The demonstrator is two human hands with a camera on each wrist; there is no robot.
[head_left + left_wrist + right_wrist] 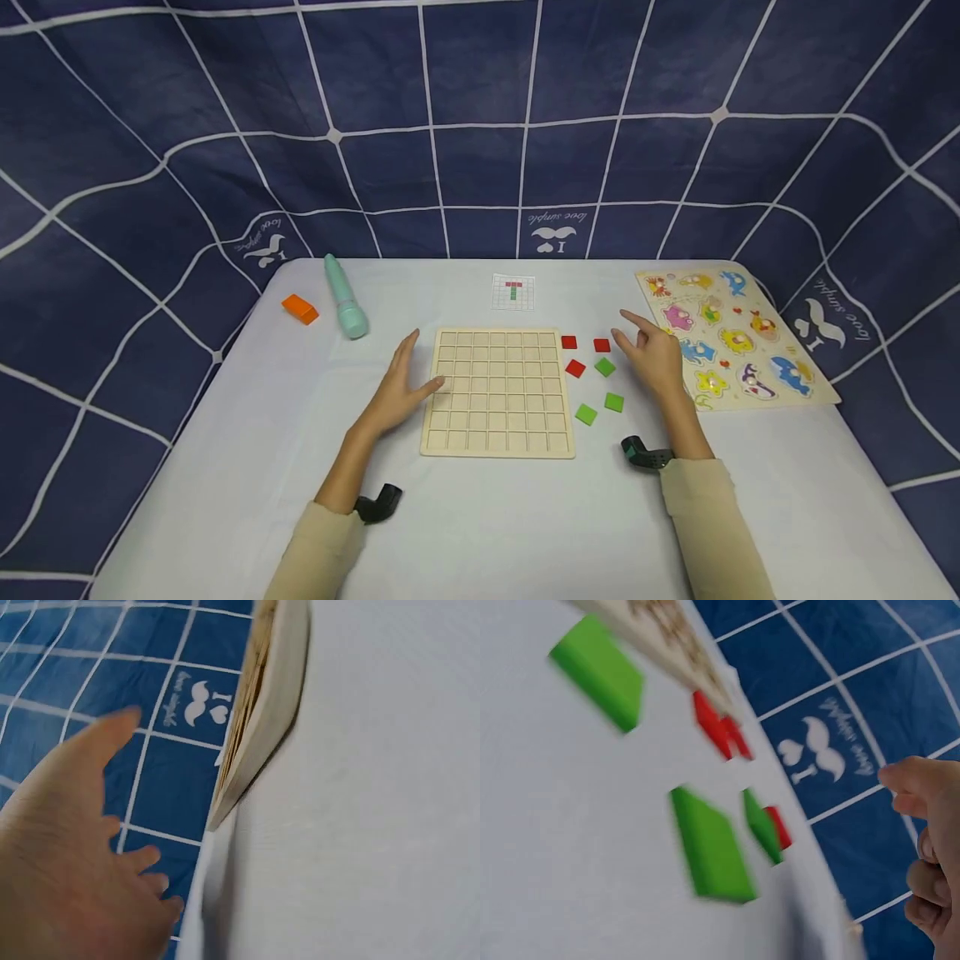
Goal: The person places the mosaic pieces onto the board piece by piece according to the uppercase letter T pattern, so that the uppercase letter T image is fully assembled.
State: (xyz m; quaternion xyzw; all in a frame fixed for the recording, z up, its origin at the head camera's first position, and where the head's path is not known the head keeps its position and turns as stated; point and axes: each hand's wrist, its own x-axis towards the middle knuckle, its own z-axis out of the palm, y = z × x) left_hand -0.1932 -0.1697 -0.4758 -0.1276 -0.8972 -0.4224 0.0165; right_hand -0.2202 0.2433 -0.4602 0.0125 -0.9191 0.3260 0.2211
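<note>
A square wooden grid board (498, 392) lies flat in the middle of the table. My left hand (395, 398) is at its left side, fingers extended and thumb tip over the board's edge; nothing is held. Three red square tiles (575, 368) and three green square tiles (586, 414) lie scattered just right of the board. To the right of these tiles is my right hand (651, 357), with thumb and index finger apart and the other fingers loosely bent. The right wrist view shows no tile in its grasp; a green tile (711, 847) sits on the cloth nearby.
A small pattern card (513, 292) with a red and green T lies behind the board. At the right is an animal puzzle board (738, 337), partly behind my right hand. A mint-green tapered object (346, 298) and an orange block (300, 309) lie at the back left.
</note>
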